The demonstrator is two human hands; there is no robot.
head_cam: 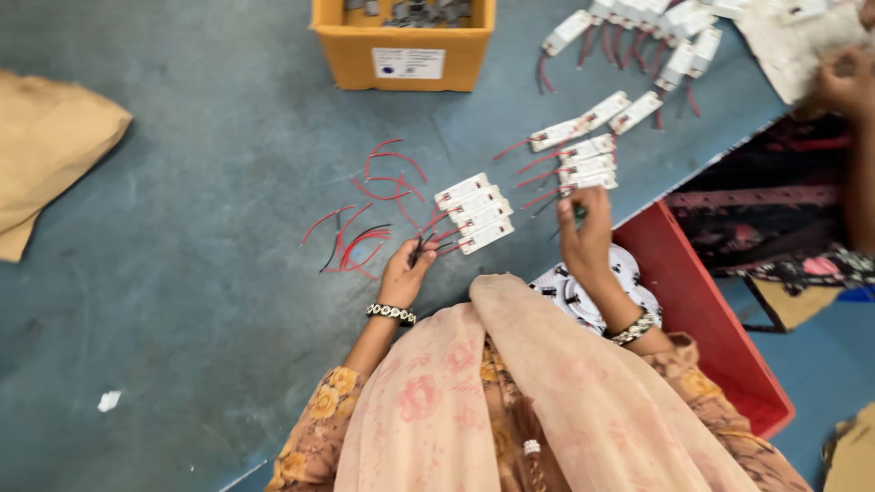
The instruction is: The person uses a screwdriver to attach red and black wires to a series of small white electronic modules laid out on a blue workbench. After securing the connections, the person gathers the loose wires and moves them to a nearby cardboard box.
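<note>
Blue-grey and scuffed, the desk (200,273) fills most of the view from above, with a yellow cardboard box (403,46) of small dark parts at its far edge and a folded brown paper bag (50,150) off to the left. The person's left hand (406,271) rests on the desk with its fingers pinched together on the ends of thin red and black wires (360,241) that fan out to its left. Just beyond that hand lies a stack of small white rectangular modules (474,214), their leads trailing toward it. The right hand (585,239) is raised near the desk's edge, fingers closed around a small dark-green-tipped item (580,211); what it is cannot be told. Another group of white modules (588,162) lies just past it, and more are heaped at the far right (656,32). Below the right wrist, round white discs (583,296) sit beside a red bin (711,310). Another person's hand (843,82) shows at the top right corner.
</note>
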